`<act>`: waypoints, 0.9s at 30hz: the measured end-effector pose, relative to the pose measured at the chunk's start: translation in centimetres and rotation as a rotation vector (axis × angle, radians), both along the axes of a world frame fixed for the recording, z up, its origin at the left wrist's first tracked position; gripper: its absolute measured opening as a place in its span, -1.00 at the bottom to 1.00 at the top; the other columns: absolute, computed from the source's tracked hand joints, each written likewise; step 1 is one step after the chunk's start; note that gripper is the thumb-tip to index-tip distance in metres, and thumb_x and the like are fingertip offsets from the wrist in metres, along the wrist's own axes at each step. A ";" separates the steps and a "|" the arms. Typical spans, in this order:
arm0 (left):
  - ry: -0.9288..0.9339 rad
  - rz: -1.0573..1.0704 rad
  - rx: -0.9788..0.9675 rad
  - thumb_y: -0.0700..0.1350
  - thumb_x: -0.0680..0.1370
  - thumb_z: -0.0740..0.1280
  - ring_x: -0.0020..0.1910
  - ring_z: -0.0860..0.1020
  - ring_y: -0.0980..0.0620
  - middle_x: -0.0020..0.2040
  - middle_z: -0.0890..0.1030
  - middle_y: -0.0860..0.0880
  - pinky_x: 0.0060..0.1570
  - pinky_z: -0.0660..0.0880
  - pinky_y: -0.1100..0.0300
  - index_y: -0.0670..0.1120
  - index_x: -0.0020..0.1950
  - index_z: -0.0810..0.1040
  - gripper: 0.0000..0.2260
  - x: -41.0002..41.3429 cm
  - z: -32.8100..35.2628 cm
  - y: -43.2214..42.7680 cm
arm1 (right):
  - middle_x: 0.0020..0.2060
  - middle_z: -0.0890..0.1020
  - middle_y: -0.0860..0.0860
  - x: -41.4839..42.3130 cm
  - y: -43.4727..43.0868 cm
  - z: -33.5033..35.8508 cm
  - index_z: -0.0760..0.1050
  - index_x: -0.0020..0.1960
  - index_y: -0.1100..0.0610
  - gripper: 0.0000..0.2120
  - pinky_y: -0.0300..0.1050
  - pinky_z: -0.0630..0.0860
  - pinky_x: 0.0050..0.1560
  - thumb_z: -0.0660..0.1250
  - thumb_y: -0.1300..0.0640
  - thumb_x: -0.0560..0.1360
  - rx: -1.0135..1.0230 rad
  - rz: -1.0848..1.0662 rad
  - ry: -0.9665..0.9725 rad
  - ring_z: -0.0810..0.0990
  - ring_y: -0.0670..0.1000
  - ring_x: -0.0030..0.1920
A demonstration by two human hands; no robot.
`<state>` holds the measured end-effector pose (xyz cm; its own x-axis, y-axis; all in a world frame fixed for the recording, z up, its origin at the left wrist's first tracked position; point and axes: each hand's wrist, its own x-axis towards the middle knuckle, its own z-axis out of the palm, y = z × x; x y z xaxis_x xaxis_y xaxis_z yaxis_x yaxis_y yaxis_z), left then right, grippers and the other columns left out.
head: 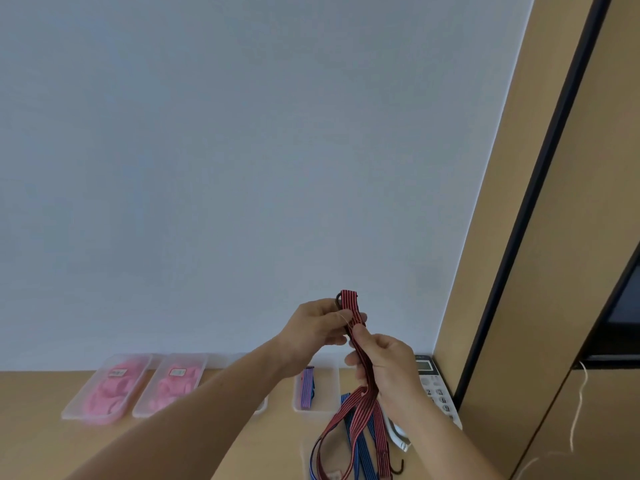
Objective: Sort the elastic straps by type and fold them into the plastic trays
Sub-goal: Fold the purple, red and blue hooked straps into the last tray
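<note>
Red strap (pixel 352 306): flat woven elastic with black lengthwise stripes, folded over at the top beside a dark curved hook (pixel 338 300), held up above the tabletop (pixel 277 445).
Left hand (pixel 317 329): fingers (pixel 341 315) pinch the fold.
Right hand (pixel 386 363): fingers (pixel 360 333), just below, are curled round the doubled lengths, which trail down to the wood.
Blue straps (pixel 360 445): striped, lying loose beneath the right fingers.
Clear tray (pixel 333 386): rectangular plastic, below the left fingers, holding one folded strap.

Left hand (pixel 315 329), right hand (pixel 388 365), seemingly touching.
</note>
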<state>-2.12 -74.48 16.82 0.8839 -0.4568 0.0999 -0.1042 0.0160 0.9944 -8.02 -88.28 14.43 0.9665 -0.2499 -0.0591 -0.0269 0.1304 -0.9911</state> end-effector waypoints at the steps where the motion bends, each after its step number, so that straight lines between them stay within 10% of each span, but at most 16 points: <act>1: -0.025 0.011 0.017 -0.16 0.64 0.27 0.06 0.65 -0.03 0.08 0.70 -0.05 0.11 0.55 0.10 -0.19 0.15 0.62 -0.81 0.0 -0.2 -0.1 | -0.39 0.64 0.17 -0.1 -0.1 -0.1 0.59 -0.17 0.31 -0.59 -0.17 0.38 -0.49 0.42 -0.08 0.47 -0.028 -0.009 0.025 0.45 0.00 -0.54; 12: -0.738 0.168 0.407 -0.05 0.66 0.22 -0.31 0.51 0.17 -0.24 0.63 0.12 -0.21 0.47 0.28 0.01 0.18 0.62 -0.80 -0.5 -2.1 0.0 | -0.34 0.66 0.21 -1.0 -0.5 1.4 0.61 -0.09 0.33 -0.42 -0.12 0.42 -0.37 0.18 -0.19 0.60 -0.007 0.062 0.091 0.54 0.06 -0.43; 19: -1.323 0.120 0.581 -0.40 0.50 0.27 0.34 0.51 -0.10 0.35 0.55 -0.05 0.26 0.50 0.11 -0.07 0.43 0.44 -0.48 1.4 -3.3 0.9 | -0.33 0.67 0.17 -1.1 -0.4 2.1 0.62 -0.08 0.33 -0.49 -0.13 0.44 -0.39 0.29 -0.16 0.55 -0.007 0.073 0.047 0.53 0.03 -0.43; 24: -0.712 0.048 0.397 -0.31 0.59 0.10 0.52 0.18 0.22 0.56 0.22 0.10 0.44 0.16 0.39 -0.03 0.57 0.22 -0.46 0.0 -2.1 0.8 | -0.32 0.67 0.15 -1.0 -0.4 2.0 0.62 -0.05 0.30 -0.61 -0.11 0.45 -0.34 0.37 -0.07 0.51 0.074 0.037 -0.024 0.51 0.01 -0.42; 27: -0.055 0.000 0.038 -0.16 0.64 0.17 0.29 0.51 0.08 0.37 0.51 -0.01 0.37 0.40 0.09 -0.10 0.42 0.45 -0.65 -0.9 -0.2 0.3 | -0.30 0.68 0.16 -0.8 -0.2 1.8 0.62 -0.08 0.28 -0.63 -0.11 0.48 -0.32 0.37 -0.06 0.50 0.067 0.033 -0.059 0.54 0.01 -0.41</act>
<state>-2.99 -74.17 16.57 0.8776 -0.4610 0.1313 -0.1591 -0.0219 0.9870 -8.85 -88.48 16.28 0.9763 -0.2157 -0.0170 0.0263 0.1962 -0.9802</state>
